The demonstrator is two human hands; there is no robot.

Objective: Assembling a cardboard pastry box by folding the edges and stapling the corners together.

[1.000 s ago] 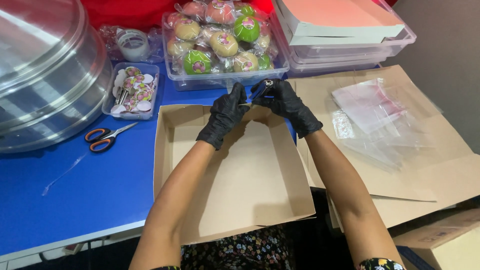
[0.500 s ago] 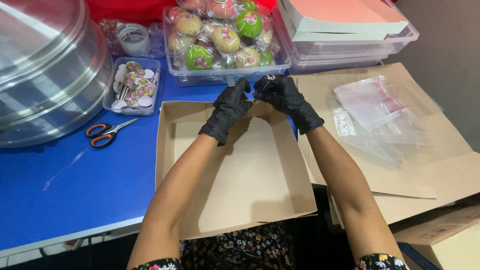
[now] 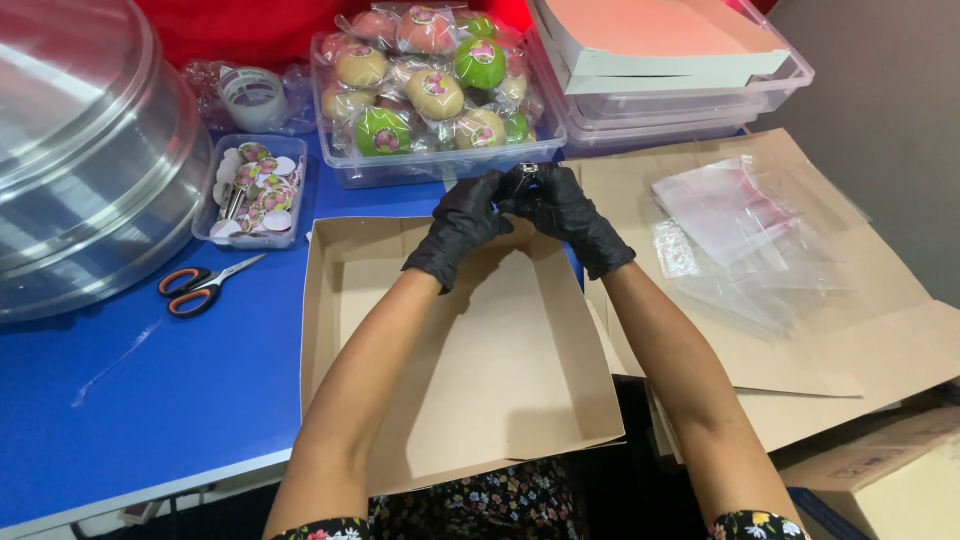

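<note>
Both hands gloved in black, raised together over the far wall of an open, shallow brown cardboard box (image 3: 470, 370) on the blue table top (image 3: 150, 400). Left hand (image 3: 462, 222) and right hand (image 3: 562, 210) closed toward each other, fingertips meeting around a small dark item with a pale round spot (image 3: 521, 174); kind of item too small to tell. Left fingers curled; right fingers wrapped over the item's right side. Exact pinch partly hidden by the gloves. Item held in the air just above the box's far rim, just in front of the clear plastic tub of wrapped round sweets in green, beige and pink (image 3: 430, 80).

Box interior bare, flaps upright on left and far sides, near edge overhanging the table edge.

Left of the box: orange-handled scissors (image 3: 200, 288) flat on the table, blades pointing right and away. Beyond them, small clear rectangular tray of round stickers (image 3: 255, 190). Behind that tray, roll of clear tape in a crumpled bag (image 3: 250, 95). Far left: large shiny metal domed lid (image 3: 80, 170).

Right of the box: flat brown cardboard sheets (image 3: 880, 330) with a loose pile of clear cellophane bags (image 3: 750, 240) on top. Far right corner: stacked clear plastic trays holding a flat pale box with a salmon-pink top (image 3: 670, 50).
</note>
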